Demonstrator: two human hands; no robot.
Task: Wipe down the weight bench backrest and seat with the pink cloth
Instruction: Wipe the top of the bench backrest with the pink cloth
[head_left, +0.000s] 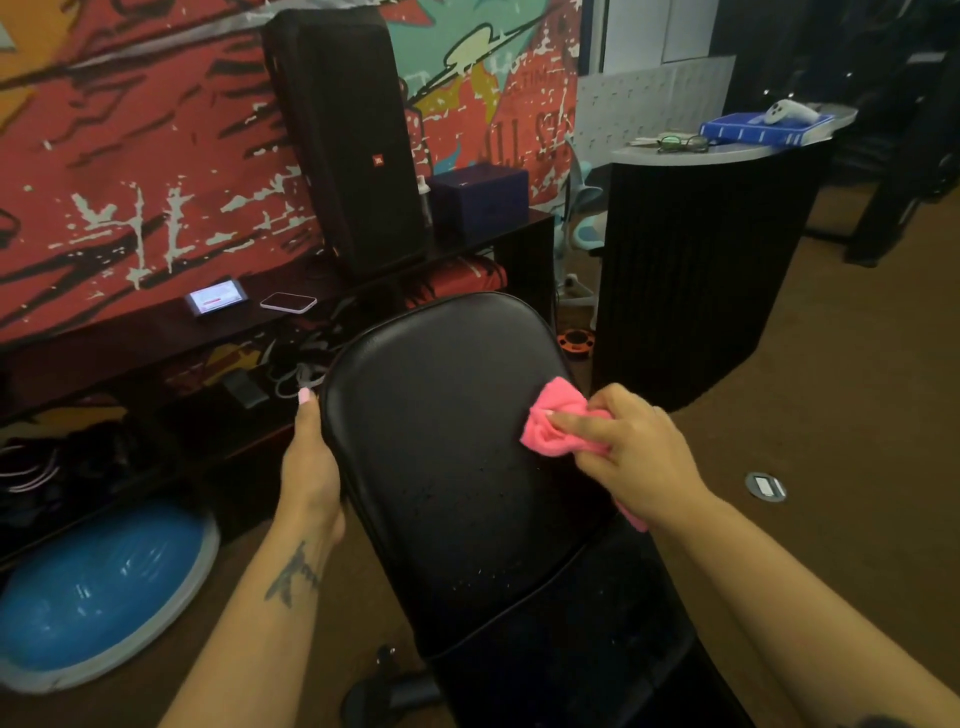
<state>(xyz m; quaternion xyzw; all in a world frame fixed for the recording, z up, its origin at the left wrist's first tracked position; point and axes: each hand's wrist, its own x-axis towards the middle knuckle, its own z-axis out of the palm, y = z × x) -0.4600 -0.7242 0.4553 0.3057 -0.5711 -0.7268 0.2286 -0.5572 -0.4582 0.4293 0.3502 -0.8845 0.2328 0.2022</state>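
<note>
The black padded backrest (447, 441) of the weight bench fills the middle of the view, its rounded top edge pointing away toward the mural wall (130, 156). Small droplets or specks speckle its lower half. Below it, nearer the camera, the seat (571, 639) continues as a darker pad, separated from the backrest by a seam.

The right hand (631, 452) is closed around the pink cloth (553, 418), fingers curled over the bunched fabric and pressing it against the backrest near its right edge, in the upper half. A tail of the cloth hangs out below the wrist. The left hand (311, 462) grips the left edge of the backrest, thumb lying along the edge with its pale-painted nail pointing up, the other fingers hidden behind the pad; a tattoo marks the forearm.

Left of the bench, a blue balance trainer dome (98, 587) sits on the brown floor. Behind it a low dark shelf (156, 332) carries a small lit screen device (215, 297) and a phone (288, 302) lying face-up just beside it, with a tall black speaker (348, 140) and a purple box (480, 200) further right. To the right stands a curved black worktop (727, 150) holding a blue book (763, 130), glasses (683, 142) and a white object on the book
</note>
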